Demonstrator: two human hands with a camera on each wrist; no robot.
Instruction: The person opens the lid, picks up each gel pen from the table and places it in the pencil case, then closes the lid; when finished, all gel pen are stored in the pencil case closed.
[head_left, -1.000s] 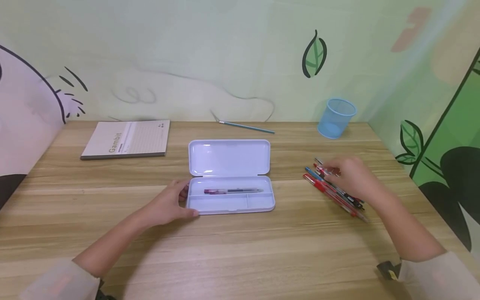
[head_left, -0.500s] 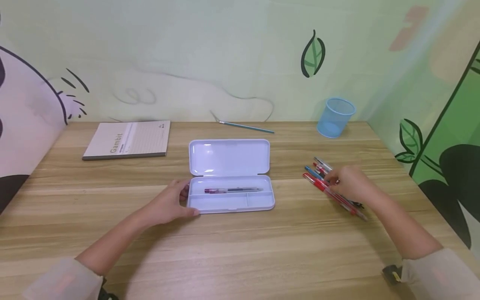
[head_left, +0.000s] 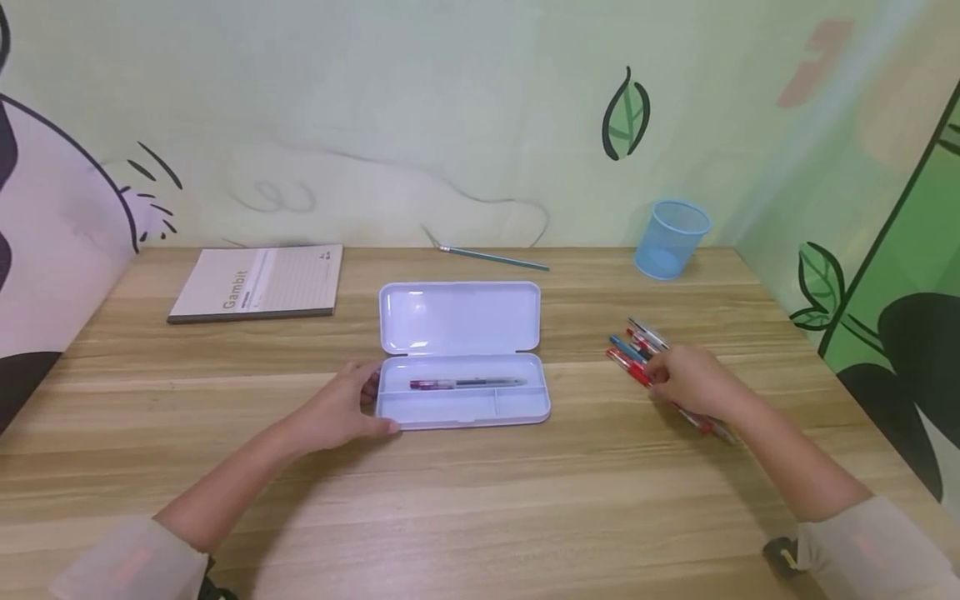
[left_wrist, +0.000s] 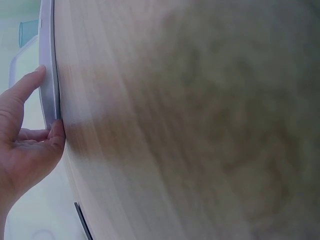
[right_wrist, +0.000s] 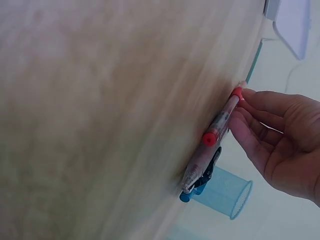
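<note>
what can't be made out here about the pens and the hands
- Pens: head view, the right hand covers the pile's middle, so no count.
- Right hand's hold: right wrist view shows fingers at a red pen, contact unclear.
- Notebook: small print too small.
- Left wrist view: table blurred.

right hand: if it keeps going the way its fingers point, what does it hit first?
The right hand points left and slightly away, fingertips already at the red pen on the near edge of the pen pile. Past that, likely the open pencil case; depth is uncertain.
</note>
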